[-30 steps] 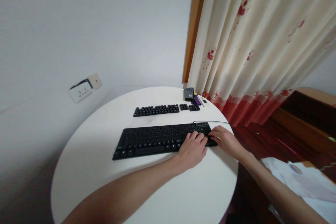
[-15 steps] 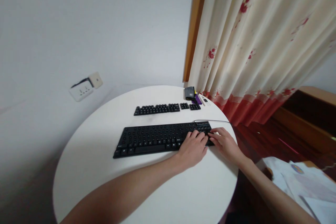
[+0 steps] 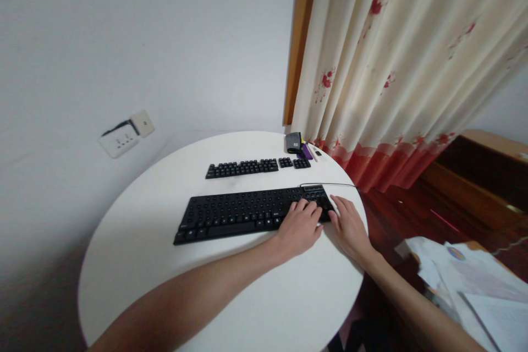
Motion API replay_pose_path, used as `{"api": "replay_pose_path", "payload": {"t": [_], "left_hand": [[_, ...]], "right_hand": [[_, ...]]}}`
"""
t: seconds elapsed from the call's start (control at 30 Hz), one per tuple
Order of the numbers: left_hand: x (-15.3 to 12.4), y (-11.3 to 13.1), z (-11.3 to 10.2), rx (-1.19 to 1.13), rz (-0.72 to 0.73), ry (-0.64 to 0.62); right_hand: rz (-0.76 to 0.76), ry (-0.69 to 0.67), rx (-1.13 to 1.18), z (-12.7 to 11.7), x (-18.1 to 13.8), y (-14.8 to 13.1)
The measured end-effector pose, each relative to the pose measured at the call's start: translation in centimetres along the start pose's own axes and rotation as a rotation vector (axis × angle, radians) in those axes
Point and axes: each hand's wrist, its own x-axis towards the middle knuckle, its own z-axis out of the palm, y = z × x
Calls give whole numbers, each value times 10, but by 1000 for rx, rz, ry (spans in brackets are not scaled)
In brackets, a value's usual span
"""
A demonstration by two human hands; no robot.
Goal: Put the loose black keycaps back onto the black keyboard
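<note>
Left hand (image 3: 299,228) lies over the right end of the black keyboard (image 3: 235,212), fingers slightly bent; whether it grips the keyboard cannot be told; right hand (image 3: 350,228) is at the keyboard's right edge, thumb and fingers apart; white table (image 3: 280,308) supports the keyboard; keycap blocks (image 3: 243,168) lie just behind the keyboard.

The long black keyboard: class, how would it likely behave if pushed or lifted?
The keyboard is probably stiff, lying flat in one long slab. It seems unlikely to roll or tip, being low and broad. The thin cable at its far edge probably flops.
</note>
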Motion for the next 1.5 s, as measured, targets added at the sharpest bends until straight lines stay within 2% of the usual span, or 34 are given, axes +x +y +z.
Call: {"api": "replay_pose_path", "payload": {"t": [0.1,0.37,0.53,0.67,0.87,0.97,1.1,1.3,1.4,1.5], "left_hand": [[0,3,0,15,-12,23],[0,6,0,81,-9,31],[0,4,-2,7,-24,36],[2,-12,-16,-69,-69,97],[-3,-58,-51,-89,-230,234],[-27,-79,-62,-89,-275,260],[-75,-108,-71,-74,-345,274],[-147,-156,-87,-24,-572,330],[-179,-169,-86,-13,-700,367],[-202,-170,-76,-74,-814,406]], "right_hand": [[28,73,-6,-1,-1,-1],[-81,-49,-92,-5,-1,-10],[-47,-29,-111,-6,0,-10],[-10,63,-86,-1,-2,-3],[-86,90,21,1,-5,-3],[-114,112,71,0,-7,-4],[-163,136,78,-2,-9,-6],[-235,-26,25,-1,-7,-15],[-181,15,49,4,-6,-15],[-116,72,65,10,-6,-12]]}}
